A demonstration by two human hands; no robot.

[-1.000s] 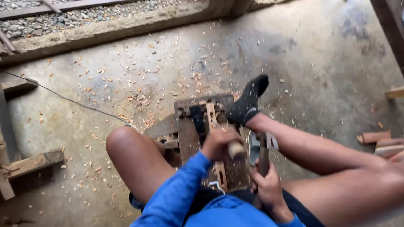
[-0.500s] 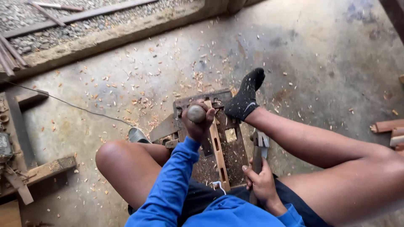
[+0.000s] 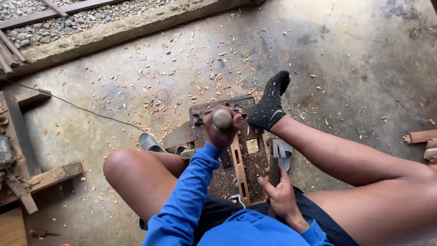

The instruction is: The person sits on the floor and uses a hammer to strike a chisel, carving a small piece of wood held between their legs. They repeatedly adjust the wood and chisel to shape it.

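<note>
A person sits on a concrete floor littered with wood chips, seen from above. In the centre of the frame the left hand, in a blue sleeve, is raised with its grip closed tight around a round wooden mallet handle, whose end points up at the camera. Lower and to the right, the right hand has its grip clamped on a dark chisel that stands nearly upright. Between the hands lies a light wooden strip with rectangular slots cut into it, resting lengthwise on a dark, worn wooden board. A foot in a black sock presses on the board's upper right corner. A grey sandal lies left of the board, beside the bent knee. Along the top left runs a concrete kerb with gravel beyond it. Timber offcuts lie at the far left edge.
</note>
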